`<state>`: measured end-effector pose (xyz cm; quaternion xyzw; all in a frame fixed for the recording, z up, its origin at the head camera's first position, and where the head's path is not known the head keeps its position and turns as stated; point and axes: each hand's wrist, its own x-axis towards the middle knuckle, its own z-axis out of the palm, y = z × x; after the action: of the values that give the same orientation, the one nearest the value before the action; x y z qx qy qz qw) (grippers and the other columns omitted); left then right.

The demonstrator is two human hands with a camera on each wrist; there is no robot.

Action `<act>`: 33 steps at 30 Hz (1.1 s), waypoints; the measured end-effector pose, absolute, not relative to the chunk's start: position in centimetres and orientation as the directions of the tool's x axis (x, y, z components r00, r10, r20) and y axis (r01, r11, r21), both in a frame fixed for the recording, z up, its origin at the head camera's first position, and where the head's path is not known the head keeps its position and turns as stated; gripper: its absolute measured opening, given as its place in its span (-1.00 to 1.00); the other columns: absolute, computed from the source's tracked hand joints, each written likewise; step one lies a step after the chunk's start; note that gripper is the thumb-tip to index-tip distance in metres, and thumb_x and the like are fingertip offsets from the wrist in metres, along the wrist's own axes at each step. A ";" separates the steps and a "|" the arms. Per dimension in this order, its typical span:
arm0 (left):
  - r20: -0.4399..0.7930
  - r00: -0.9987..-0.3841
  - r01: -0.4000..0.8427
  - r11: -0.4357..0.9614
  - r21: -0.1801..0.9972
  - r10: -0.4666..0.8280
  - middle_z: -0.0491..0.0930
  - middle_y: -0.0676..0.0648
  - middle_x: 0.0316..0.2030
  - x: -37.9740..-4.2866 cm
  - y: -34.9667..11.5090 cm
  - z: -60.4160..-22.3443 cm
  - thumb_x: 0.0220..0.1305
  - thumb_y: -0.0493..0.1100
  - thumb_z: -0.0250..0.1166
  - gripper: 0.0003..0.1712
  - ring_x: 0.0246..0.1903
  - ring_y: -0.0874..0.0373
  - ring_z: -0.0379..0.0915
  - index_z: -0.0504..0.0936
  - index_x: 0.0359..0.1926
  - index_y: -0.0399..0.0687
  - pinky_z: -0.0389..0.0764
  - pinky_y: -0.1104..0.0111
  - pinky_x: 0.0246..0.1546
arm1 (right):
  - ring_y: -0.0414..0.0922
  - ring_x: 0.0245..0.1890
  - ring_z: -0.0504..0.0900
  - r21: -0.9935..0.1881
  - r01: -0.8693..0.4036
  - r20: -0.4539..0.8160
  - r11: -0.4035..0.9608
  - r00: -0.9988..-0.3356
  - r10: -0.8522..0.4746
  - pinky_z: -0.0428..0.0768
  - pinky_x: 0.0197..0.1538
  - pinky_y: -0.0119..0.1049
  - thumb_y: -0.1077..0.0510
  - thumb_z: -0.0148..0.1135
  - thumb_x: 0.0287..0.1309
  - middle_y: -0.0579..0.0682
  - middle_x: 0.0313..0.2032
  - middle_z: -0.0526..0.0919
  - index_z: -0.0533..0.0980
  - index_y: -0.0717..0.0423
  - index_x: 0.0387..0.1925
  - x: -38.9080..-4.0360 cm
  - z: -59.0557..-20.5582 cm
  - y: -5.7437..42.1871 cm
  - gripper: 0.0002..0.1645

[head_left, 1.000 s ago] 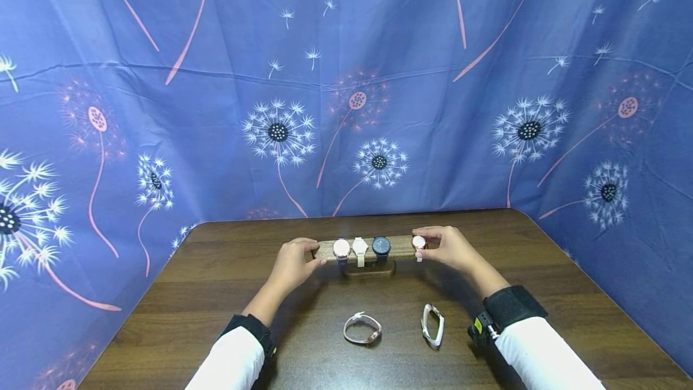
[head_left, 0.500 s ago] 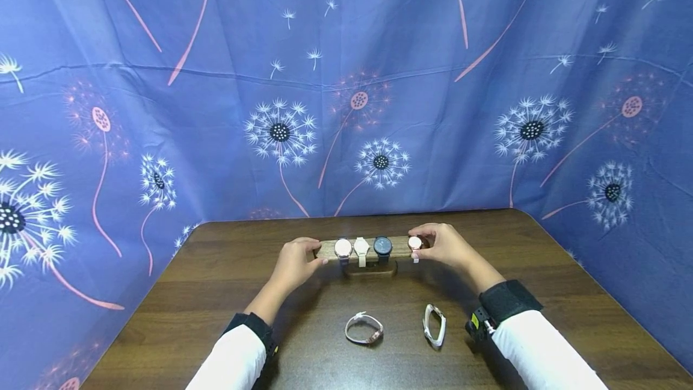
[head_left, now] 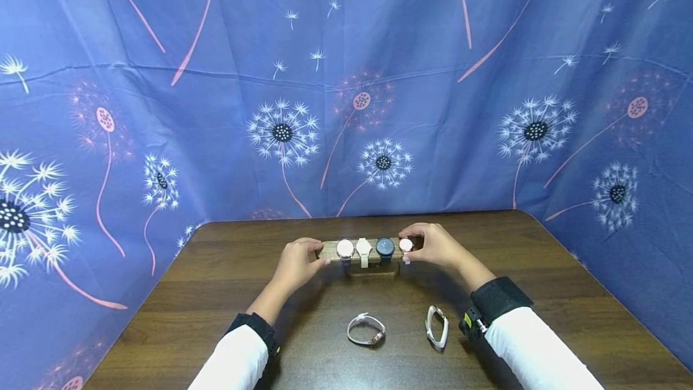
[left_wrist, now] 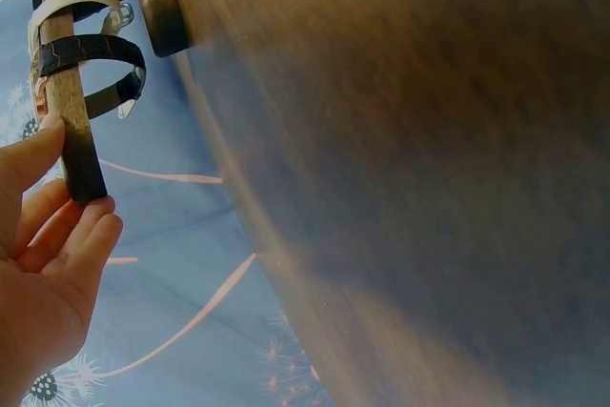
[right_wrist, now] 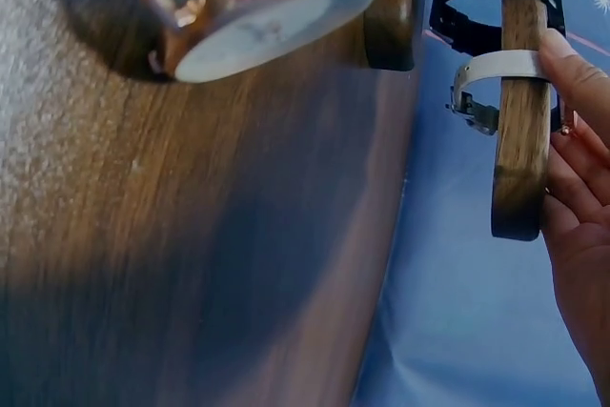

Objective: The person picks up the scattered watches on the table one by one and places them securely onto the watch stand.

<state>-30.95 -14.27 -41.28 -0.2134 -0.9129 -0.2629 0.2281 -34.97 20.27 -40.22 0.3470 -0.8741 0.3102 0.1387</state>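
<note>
A wooden watch stand (head_left: 328,250) carries several watches on its crossbar. My left hand (head_left: 293,265) grips the bar's left end, thumb on one side and fingers round the tip in the left wrist view. At the other end my right hand (head_left: 440,250) pinches a small white-strapped watch (head_left: 405,246); in the right wrist view the thumb lies on its white strap (right_wrist: 505,65). To its left sit a dark watch (head_left: 385,247), a cream watch (head_left: 364,248) and a white-faced watch (head_left: 345,248) with a dark strap.
Nearer me on the brown table (head_left: 216,318) lie a buckled pale watch (head_left: 366,330) with a rose-gold case and a white-strapped watch (head_left: 437,327). The stand's foot (head_left: 373,272) rests near the table's far edge, before a blue dandelion-print cloth (head_left: 227,155).
My right hand has moved left, sliding the small white-strapped watch along the bar closer to the dark watch. My left hand stays on the bar's left end.
</note>
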 end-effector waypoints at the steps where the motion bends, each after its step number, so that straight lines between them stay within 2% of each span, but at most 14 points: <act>1: 0.529 -0.804 0.510 0.772 0.380 0.271 0.70 -0.14 -0.13 -31.0 -14.3 -41.3 0.02 -0.16 0.53 -0.61 -0.04 -0.06 0.61 0.73 -0.15 -0.29 0.59 0.14 0.02 | -0.05 -0.16 0.65 -0.442 -0.692 0.451 0.571 -0.722 -0.525 0.63 -0.14 -0.20 0.17 0.64 -0.28 0.06 -0.15 0.71 0.64 0.30 -0.13 -35.0 -40.2 20.2 -0.42; 15: 0.523 -0.807 0.507 0.775 0.378 0.273 0.69 -0.14 -0.12 -31.1 -14.4 -41.4 0.02 -0.15 0.54 -0.61 -0.04 -0.07 0.60 0.73 -0.14 -0.28 0.59 0.14 0.01 | 0.04 -0.10 0.66 -0.415 -0.694 0.438 0.588 -0.719 -0.539 0.61 -0.03 -0.09 0.14 0.65 -0.28 0.08 -0.14 0.71 0.64 0.27 -0.13 -34.6 -39.6 19.5 -0.41; 33: 0.522 -0.812 0.502 0.770 0.394 0.262 0.70 -0.13 -0.13 -30.9 -14.3 -41.2 0.02 -0.16 0.53 -0.61 -0.04 -0.06 0.60 0.73 -0.14 -0.28 0.59 0.15 0.02 | 0.06 -0.07 0.65 -0.374 -0.690 0.438 0.619 -0.720 -0.538 0.60 0.00 -0.05 0.17 0.63 -0.27 0.11 -0.12 0.70 0.63 0.29 -0.12 -34.1 -39.4 19.1 -0.42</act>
<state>-30.85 -14.28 -41.24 -0.2089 -0.9135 -0.2672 0.2247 -34.12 19.13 -39.43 0.3457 -0.8884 0.2662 0.1429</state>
